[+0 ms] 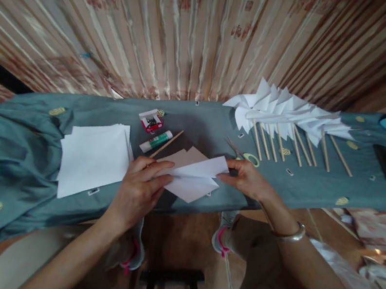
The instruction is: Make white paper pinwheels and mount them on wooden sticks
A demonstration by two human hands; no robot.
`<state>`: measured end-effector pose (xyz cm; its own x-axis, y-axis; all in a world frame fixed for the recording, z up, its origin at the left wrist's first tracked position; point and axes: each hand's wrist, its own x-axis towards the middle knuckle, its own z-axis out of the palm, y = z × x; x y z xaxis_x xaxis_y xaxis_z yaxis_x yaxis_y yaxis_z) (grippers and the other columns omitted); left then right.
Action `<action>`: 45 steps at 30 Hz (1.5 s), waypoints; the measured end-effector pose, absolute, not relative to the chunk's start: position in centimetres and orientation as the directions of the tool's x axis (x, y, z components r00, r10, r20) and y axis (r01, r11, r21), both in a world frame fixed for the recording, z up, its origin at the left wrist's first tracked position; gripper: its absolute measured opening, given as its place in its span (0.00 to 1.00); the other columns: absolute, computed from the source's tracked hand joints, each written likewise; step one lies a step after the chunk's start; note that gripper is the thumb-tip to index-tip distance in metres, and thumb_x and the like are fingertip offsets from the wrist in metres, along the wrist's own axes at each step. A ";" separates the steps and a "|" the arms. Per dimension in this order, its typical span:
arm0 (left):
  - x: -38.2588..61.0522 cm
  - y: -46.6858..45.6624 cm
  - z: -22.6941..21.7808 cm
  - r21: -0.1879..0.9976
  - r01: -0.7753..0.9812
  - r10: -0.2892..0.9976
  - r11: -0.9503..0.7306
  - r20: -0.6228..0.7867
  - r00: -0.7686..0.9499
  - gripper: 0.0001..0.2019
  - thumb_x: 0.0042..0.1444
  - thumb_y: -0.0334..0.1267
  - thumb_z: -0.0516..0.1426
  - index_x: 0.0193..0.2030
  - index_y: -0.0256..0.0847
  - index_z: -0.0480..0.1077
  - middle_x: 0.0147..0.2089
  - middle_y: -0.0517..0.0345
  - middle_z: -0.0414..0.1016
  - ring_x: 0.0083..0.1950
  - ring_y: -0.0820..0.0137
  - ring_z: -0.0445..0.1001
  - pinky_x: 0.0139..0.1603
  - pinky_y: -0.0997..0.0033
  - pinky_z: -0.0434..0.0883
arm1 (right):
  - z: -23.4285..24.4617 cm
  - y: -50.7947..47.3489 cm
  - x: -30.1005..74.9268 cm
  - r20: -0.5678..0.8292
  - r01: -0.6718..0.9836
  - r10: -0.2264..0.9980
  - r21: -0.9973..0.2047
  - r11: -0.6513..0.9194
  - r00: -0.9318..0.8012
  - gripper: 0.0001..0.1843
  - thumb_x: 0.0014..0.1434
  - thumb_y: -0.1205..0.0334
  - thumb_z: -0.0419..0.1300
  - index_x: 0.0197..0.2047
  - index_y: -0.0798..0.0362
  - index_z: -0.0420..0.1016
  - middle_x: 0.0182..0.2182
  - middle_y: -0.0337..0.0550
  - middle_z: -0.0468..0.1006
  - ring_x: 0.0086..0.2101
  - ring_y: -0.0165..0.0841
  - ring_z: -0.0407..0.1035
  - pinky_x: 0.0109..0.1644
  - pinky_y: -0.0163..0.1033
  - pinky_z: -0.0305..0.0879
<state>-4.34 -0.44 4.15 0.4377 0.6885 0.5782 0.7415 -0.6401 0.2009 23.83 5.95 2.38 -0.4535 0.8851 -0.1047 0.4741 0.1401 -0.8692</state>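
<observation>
Head view: a folded white sheet [194, 178] lies mid-table on the cloth [22, 145]. The left hand [139, 190] holds its 9 o'clock edge, fingers curled close over it. The right hand [246, 178] pinches the 3 o'clock corner. A paper stack [94, 157] sits at 9 o'clock and pinwheels [287, 113] at 2 o'clock.

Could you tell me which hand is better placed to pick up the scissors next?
Probably the right. The right hand holds the folded sheet by its corner just in front of the scissors, while the left hand holds the other end, nearer the glue stick.
</observation>
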 end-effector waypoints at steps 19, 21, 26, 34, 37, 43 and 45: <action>-17.0 -0.2 5.3 0.173 0.961 0.842 -0.216 0.531 0.094 0.11 0.53 0.32 0.58 0.42 0.44 0.77 0.44 0.62 0.81 0.44 0.60 0.76 0.48 0.55 0.74 | 2.8 6.4 26.1 -0.118 0.510 0.956 -0.860 0.038 -0.270 0.12 0.46 0.55 0.66 0.31 0.53 0.82 0.31 0.45 0.82 0.30 0.37 0.73 0.36 0.43 0.70; -17.4 -0.1 3.8 0.163 0.961 0.889 -0.223 0.438 0.132 0.10 0.54 0.31 0.57 0.41 0.42 0.76 0.44 0.61 0.81 0.46 0.60 0.76 0.49 0.55 0.75 | 2.8 6.4 26.1 -0.115 0.518 0.954 -0.854 0.046 -0.275 0.12 0.46 0.54 0.65 0.31 0.53 0.82 0.30 0.44 0.82 0.29 0.36 0.73 0.35 0.42 0.70; -17.9 -0.5 2.1 0.187 0.950 0.921 -0.251 0.347 0.175 0.13 0.54 0.35 0.58 0.47 0.45 0.74 0.50 0.59 0.79 0.51 0.57 0.75 0.53 0.52 0.73 | 2.9 6.2 25.8 -0.091 0.490 0.956 -0.870 0.060 -0.279 0.11 0.45 0.55 0.65 0.30 0.53 0.81 0.29 0.43 0.82 0.29 0.35 0.72 0.35 0.41 0.70; -11.3 -1.1 4.6 0.327 0.867 0.866 -0.376 0.457 0.203 0.36 0.53 0.46 0.63 0.67 0.49 0.56 0.66 0.50 0.64 0.64 0.49 0.64 0.63 0.44 0.67 | 3.0 5.6 25.4 -0.080 0.507 0.923 -0.852 0.132 -0.376 0.13 0.50 0.54 0.63 0.36 0.51 0.83 0.32 0.42 0.83 0.33 0.38 0.74 0.40 0.42 0.70; -7.5 -2.1 5.1 0.342 0.818 0.832 -0.462 0.485 0.268 0.33 0.58 0.39 0.59 0.68 0.54 0.52 0.67 0.52 0.62 0.64 0.52 0.64 0.63 0.44 0.67 | 2.9 5.4 25.2 -0.100 0.519 0.892 -0.839 0.162 -0.440 0.14 0.54 0.52 0.62 0.37 0.51 0.82 0.31 0.42 0.83 0.32 0.37 0.73 0.39 0.41 0.69; -1.5 -4.3 3.3 0.244 0.648 0.673 -0.721 0.466 0.574 0.25 0.61 0.30 0.54 0.65 0.39 0.57 0.60 0.44 0.72 0.62 0.59 0.68 0.61 0.54 0.69 | 3.1 5.1 25.1 -0.189 0.519 0.829 -0.843 0.137 -0.526 0.16 0.58 0.50 0.59 0.35 0.54 0.81 0.29 0.40 0.80 0.29 0.33 0.70 0.34 0.37 0.64; -0.3 -4.7 2.5 0.220 0.622 0.653 -0.751 0.385 0.652 0.23 0.63 0.30 0.52 0.64 0.36 0.59 0.63 0.45 0.70 0.66 0.60 0.65 0.64 0.55 0.66 | 2.9 5.1 25.0 -0.203 0.526 0.823 -0.840 0.133 -0.531 0.16 0.59 0.50 0.58 0.34 0.55 0.80 0.28 0.40 0.78 0.29 0.33 0.69 0.34 0.37 0.63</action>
